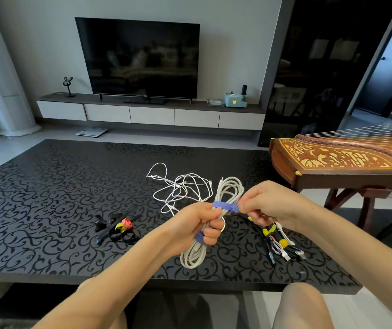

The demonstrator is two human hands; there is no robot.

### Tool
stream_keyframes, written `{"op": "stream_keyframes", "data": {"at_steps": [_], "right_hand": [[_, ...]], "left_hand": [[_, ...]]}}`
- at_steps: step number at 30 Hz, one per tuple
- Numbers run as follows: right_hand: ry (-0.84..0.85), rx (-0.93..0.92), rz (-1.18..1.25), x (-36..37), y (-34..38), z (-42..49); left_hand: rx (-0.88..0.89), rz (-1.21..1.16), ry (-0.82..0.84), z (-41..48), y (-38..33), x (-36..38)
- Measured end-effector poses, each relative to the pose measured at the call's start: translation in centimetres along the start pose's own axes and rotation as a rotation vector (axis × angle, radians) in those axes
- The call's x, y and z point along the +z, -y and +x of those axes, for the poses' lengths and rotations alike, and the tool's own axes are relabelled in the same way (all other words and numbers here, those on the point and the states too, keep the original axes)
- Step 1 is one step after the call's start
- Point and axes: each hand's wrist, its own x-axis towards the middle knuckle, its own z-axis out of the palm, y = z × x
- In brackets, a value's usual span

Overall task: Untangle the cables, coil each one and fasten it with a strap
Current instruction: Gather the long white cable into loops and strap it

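Black scroll-patterned glossy table (48, 186). Coiled thick white cable (193, 255) is held above the table's near middle, long axis running near-left to far-right. Loose tangle of thin white cable (180, 188) lies at table centre.

Left hand (197, 224): fingers curled tight round coil's waist. Right hand (268, 205): pinches free end of blue fabric strap (223, 206), which is wrapped crosswise. Likely next: pull taut, press closed.
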Motion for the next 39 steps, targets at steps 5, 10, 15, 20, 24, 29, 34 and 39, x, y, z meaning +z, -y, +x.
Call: {"op": "stream_keyframes", "data": {"at_steps": [5,10,15,20,24,29,34,39], "right_hand": [[-0.031,-0.053,0.043,-0.2,0.7,0.2],[-0.111,-0.079,0.053,-0.3,1.0,0.1],[-0.192,-0.150,0.180,2.4,1.0,-0.3],[-0.222,-0.137,0.455,2.6,1.8,0.1],[-0.168,-0.133,0.440,1.3,0.8,0.1],[-0.048,-0.088,0.239,0.2,0.3,0.2],[-0.057,0.075,0.333,0.1,0.2,1.2],[-0.193,0.039,0.322,1.2,0.2,1.7]], "left_hand": [[-0.064,-0.237,0.051,0.2,-0.6,-0.4],[0.054,0.283,-0.230,1.0,-0.4,0.4],[0.230,1.157,-0.671,2.8,0.0,1.8],[0.280,1.227,-0.683,4.1,-0.5,1.8],[0.268,0.888,-0.501,3.2,-2.0,1.6],[0.246,0.919,-0.411,2.7,-2.9,0.6],[0.309,0.937,-0.463,2.9,-2.1,0.3],[0.273,0.738,-0.414,3.2,-1.5,1.2]]}}
